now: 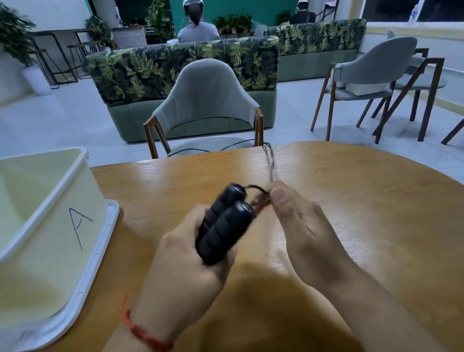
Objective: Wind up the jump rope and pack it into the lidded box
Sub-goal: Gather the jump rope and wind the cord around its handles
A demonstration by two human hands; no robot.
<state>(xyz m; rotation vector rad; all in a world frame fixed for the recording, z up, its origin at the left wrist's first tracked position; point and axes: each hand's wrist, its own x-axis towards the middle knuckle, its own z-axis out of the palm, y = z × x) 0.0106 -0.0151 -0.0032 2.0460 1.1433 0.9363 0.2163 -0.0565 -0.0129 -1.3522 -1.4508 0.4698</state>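
Note:
My left hand [176, 271] grips the two black jump rope handles [225, 224] side by side, tips pointing up and away. My right hand [299, 226] pinches the thin dark rope [270, 158] just right of the handle tips. From my fingers the blurred rope runs away across the wooden table [360, 210] and over its far edge onto the chair seat. The pale yellow box [41, 218], marked "A", stands open at the left. It sits on its white lid [96, 264], which lies flat under it.
A grey chair [209, 97] with wooden arms faces me across the table. More chairs stand at the right [375, 73], and leaf-patterned sofas [183, 66] stand behind. Two people sit far back, facing away.

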